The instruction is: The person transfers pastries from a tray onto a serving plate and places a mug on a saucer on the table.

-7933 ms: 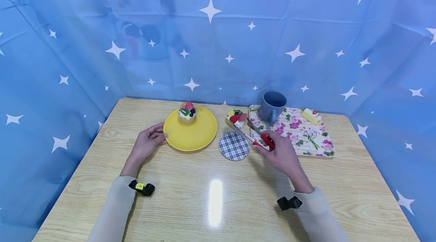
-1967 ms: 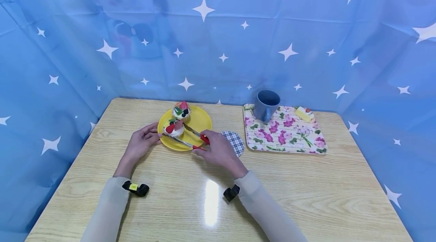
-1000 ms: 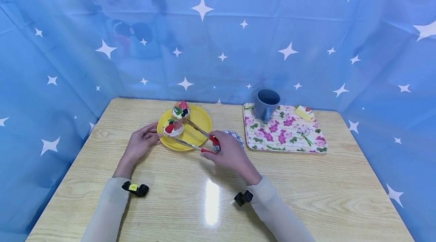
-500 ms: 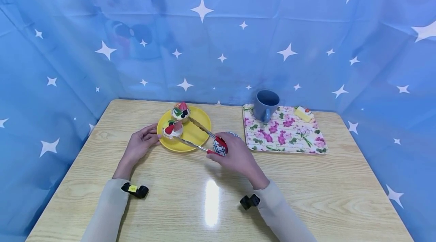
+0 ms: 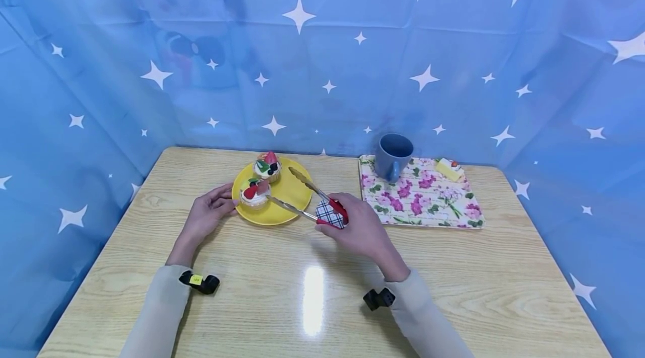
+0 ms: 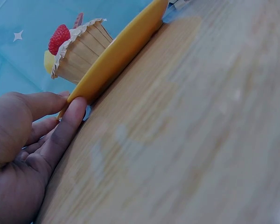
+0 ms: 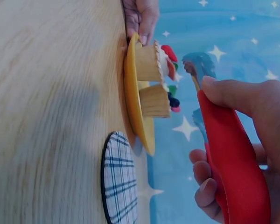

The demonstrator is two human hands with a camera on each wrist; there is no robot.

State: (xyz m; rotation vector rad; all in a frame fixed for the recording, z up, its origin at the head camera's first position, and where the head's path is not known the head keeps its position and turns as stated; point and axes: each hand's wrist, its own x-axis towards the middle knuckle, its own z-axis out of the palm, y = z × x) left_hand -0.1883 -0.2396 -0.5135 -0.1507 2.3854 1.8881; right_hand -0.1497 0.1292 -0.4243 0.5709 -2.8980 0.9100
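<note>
My left hand (image 5: pixel 210 211) pinches the left rim of the yellow plate (image 5: pixel 287 207) between thumb and fingers, as the left wrist view shows closely. Two fruit-topped cupcakes stand on that plate: a strawberry one (image 5: pixel 255 194) in front, and one with berries and green slices (image 5: pixel 267 167) behind it. My right hand (image 5: pixel 360 226) grips red-handled tongs (image 5: pixel 339 209). Their metal arms are spread apart and hold nothing, with the tips over the plate, right of the cupcakes. In the right wrist view the tongs (image 7: pixel 228 158) are apart from both cupcakes.
A plaid round coaster (image 5: pixel 330 213) lies under the tongs, partly hidden. At right, a floral tray (image 5: pixel 428 201) bears a blue-grey mug (image 5: pixel 395 157) and a small cake slice (image 5: pixel 449 170). A blue star-patterned curtain (image 5: pixel 322 55) stands behind the table.
The strawberry cupcake was carried from beside the tray to the plate. The tongs then spread, let go of it and drew back right with my right hand. My left hand stays at the rim.
</note>
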